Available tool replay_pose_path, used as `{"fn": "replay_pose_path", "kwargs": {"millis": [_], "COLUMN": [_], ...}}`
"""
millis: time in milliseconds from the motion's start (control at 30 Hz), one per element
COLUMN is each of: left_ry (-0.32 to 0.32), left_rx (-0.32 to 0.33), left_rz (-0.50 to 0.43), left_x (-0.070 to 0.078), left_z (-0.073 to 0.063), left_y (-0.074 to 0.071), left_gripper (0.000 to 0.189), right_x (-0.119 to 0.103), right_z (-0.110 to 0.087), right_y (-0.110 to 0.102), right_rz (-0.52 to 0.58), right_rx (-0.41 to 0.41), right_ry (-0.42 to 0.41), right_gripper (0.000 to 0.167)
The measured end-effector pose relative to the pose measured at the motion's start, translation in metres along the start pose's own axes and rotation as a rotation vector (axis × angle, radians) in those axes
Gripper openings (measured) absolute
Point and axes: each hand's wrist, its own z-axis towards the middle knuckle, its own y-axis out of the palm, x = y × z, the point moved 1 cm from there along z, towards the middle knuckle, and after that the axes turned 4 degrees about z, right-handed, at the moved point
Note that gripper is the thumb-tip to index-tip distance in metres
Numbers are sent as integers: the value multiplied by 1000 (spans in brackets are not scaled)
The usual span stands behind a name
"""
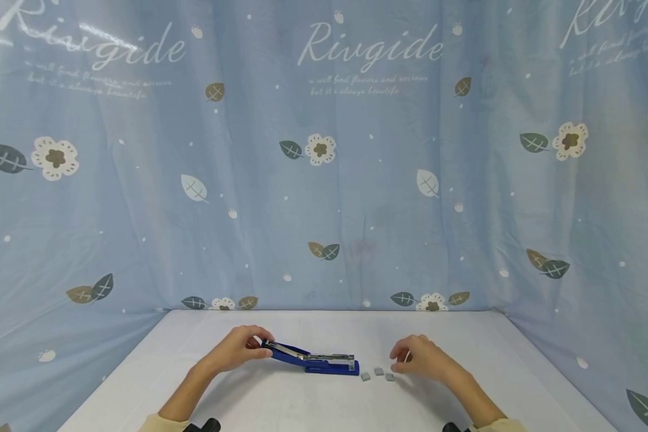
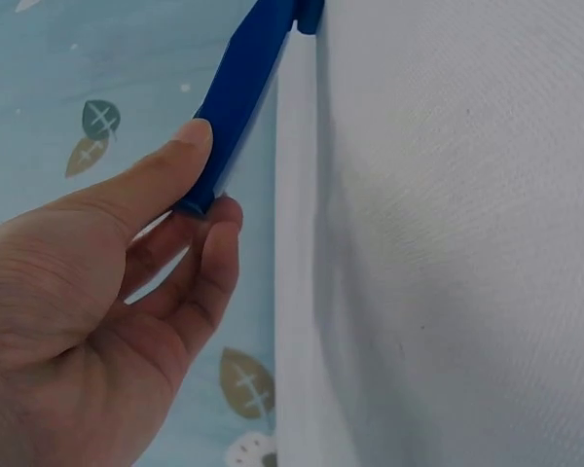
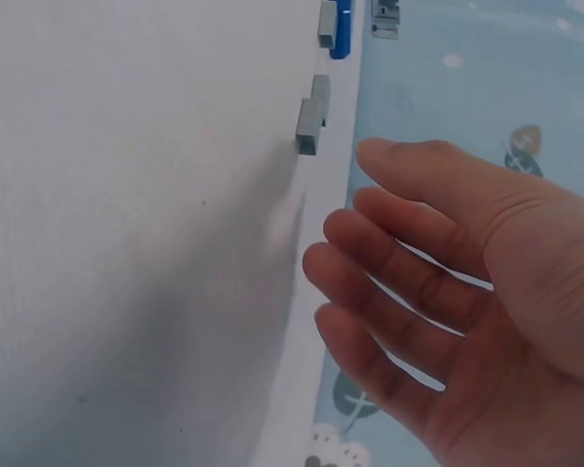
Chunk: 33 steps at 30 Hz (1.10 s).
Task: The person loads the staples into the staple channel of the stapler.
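A blue stapler [image 1: 332, 367] lies on the white table, its top cover swung far back to the left and its metal magazine exposed. My left hand [image 1: 241, 348] pinches the end of that raised cover between thumb and fingers; the left wrist view shows the thumb against the blue cover [image 2: 241, 92]. Just right of the stapler's front lie three small grey staple blocks [image 1: 378, 371]. My right hand [image 1: 422, 358] hovers beside them with loosely bent fingers and nothing in its grasp. In the right wrist view, the staple blocks [image 3: 310, 126] sit apart from the fingertips.
The white table [image 1: 302, 408] reaches back to a blue patterned curtain [image 1: 324, 198], which also hangs along both sides. Dark straps [image 1: 210, 425] show at the wrists, at the bottom of the head view.
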Motion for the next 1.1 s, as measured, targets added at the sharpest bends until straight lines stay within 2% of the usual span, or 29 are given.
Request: {"fn": "replay_pose_path", "kwargs": {"millis": [133, 433, 700, 933, 1100], "left_ry": [-20, -46, -160, -200, -205], "left_rx": [-7, -27, -64, -61, -63], "left_rz": [-41, -171, -331, -355, -368], "left_x": [-2, -7, -7, -6, -7], "left_z": [1, -1, -3, -1, -2], "left_y": [2, 3, 5, 6, 6], "left_gripper": [32, 36, 42, 43, 43], "right_x": [2, 3, 3, 1, 4], "right_z": [0, 1, -1, -2, -1], "right_y": [4, 7, 8, 7, 8], "right_rz": [38, 51, 76, 94, 94], "right_rx": [-32, -45, -73, -93, -94], "right_ry": [4, -57, -40, -18, -13], "right_gripper": [15, 12, 11, 11, 11]}}
